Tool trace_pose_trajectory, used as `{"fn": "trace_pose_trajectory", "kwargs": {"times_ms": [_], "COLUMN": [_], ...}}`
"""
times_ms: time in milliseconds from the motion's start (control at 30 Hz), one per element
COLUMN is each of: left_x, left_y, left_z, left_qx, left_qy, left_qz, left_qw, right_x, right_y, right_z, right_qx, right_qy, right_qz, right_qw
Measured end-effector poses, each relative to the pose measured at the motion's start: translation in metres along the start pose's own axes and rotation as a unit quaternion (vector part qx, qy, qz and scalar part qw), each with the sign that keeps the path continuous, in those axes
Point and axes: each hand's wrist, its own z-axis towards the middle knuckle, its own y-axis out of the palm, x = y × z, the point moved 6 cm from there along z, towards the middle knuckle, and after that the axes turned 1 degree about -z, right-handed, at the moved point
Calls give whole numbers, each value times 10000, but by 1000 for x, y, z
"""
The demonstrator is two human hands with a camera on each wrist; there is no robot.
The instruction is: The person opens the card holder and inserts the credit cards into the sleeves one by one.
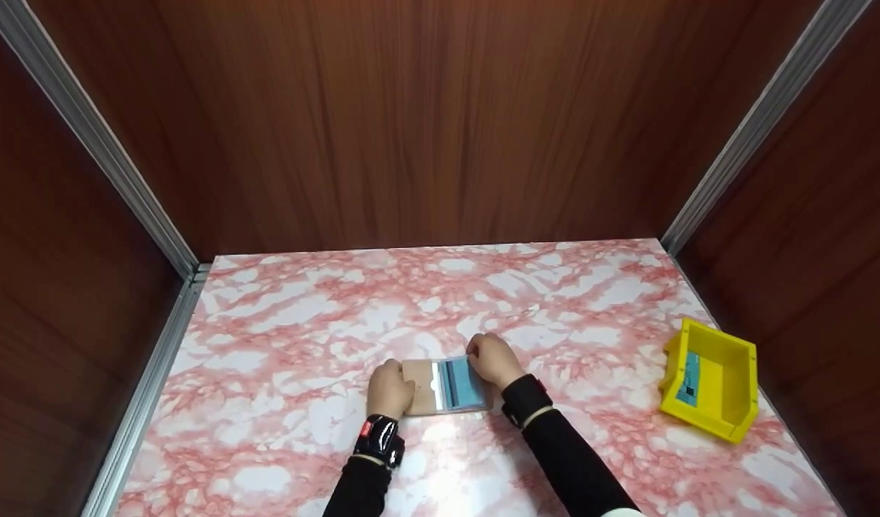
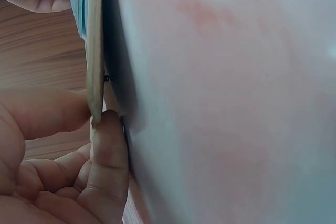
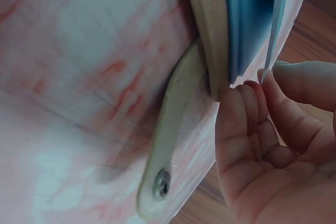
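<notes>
Left hand (image 1: 390,390) pinches the tan wallet (image 1: 419,379) at nine o'clock; right hand (image 1: 495,361) (I see) pinches a blue leaf (image 1: 470,382) at two.

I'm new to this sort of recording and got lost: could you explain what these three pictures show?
There is no machine here, just a person's left hand and right hand. The wide picture comes from a camera worn on the head; the two close ones come from cameras on each wrist.

On the pink-and-white marbled tabletop, a tan card holder lies open between the hands. The left hand pinches its cover's edge; the right pinches a thin blue leaf. A strap with a metal snap shows in the right wrist view.

Off to the right sits a yellow bin with a blue card inside.
</notes>
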Motion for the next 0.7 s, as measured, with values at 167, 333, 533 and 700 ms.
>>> {"fn": "trace_pose_trajectory", "kwargs": {"times_ms": [167, 333, 533, 700], "left_x": [0, -1, -3, -2], "left_y": [-1, -1, 0, -1], "left_z": [0, 0, 1, 1], "left_qx": [-36, -69, -58, -36], "left_qy": [25, 0, -14, 62], "left_qz": [-11, 30, 43, 15], "left_qw": [10000, 10000, 10000, 10000], "right_x": [-2, -9, -17, -24], "right_y": [-2, -7, -8, -5], "right_z": [2, 4, 5, 4], "right_qx": [-46, 67, 224, 127], "right_qy": [247, 113, 25, 22], "right_qz": [258, 466, 759, 1090], "right_qw": [9993, 9988, 9969, 9940]}}
